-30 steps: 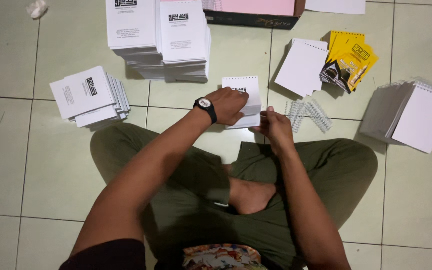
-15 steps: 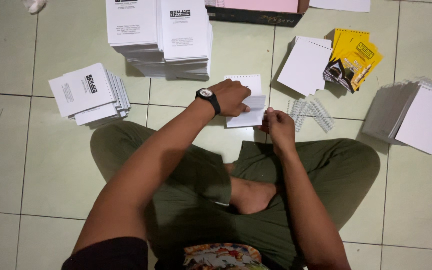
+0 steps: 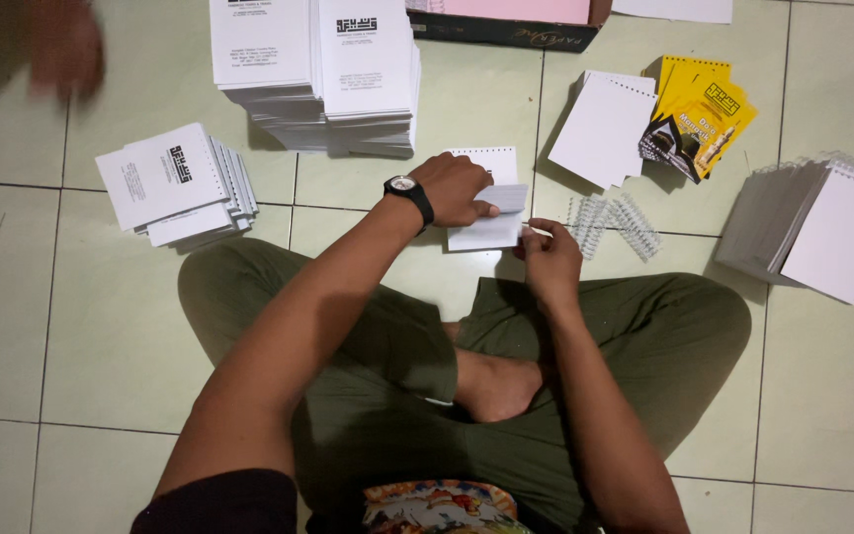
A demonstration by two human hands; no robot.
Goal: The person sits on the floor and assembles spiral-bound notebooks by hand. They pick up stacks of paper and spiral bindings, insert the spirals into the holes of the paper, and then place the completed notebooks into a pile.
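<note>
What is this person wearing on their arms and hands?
Both forearms are bare, with no gloves or rings visible. The left hand has a wristwatch with a black strap and round pale dial. The right hand wears nothing. A dark short sleeve shows at the left upper arm.

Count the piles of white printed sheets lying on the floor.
2: a tall double pile at top centre, a smaller fanned pile left of the left hand. The frame edge may hide more.

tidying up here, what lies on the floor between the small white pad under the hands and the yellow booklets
In the head view, a loose bunch of wire spiral coils lies between the pad and the yellow booklets, with a white punched sheet stack above it.
</note>
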